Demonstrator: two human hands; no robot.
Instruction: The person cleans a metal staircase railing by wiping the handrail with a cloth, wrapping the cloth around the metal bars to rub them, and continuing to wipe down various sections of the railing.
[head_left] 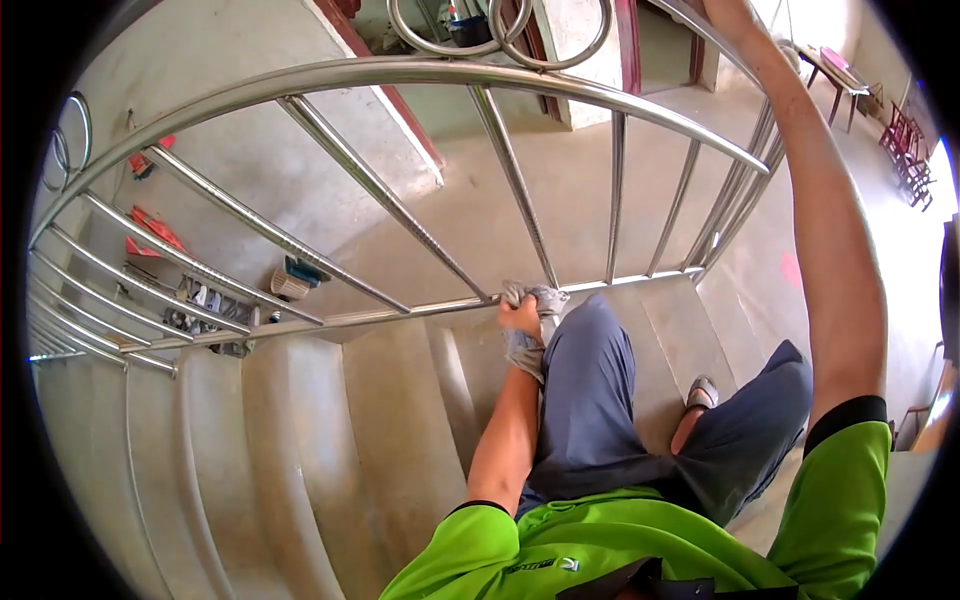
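Note:
My left hand (519,318) is closed around a grey cloth (524,350), down at the lower rail (440,308) of a stainless steel stair railing. Part of the cloth bunches over that rail by the foot of a baluster (512,185), and part hangs down by the wrist. My right arm reaches up along the right side to the railing's top rail (420,72). Only the wrist end of my right hand (730,14) shows at the upper edge; its fingers are out of the picture.
Concrete steps (310,440) descend around my legs, with one sandalled foot (703,392) on a step. Beyond the railing lie a floor below, a basket (290,282), red cloth or plastic (155,232), a small table (838,72) and stacked wooden chairs (906,150).

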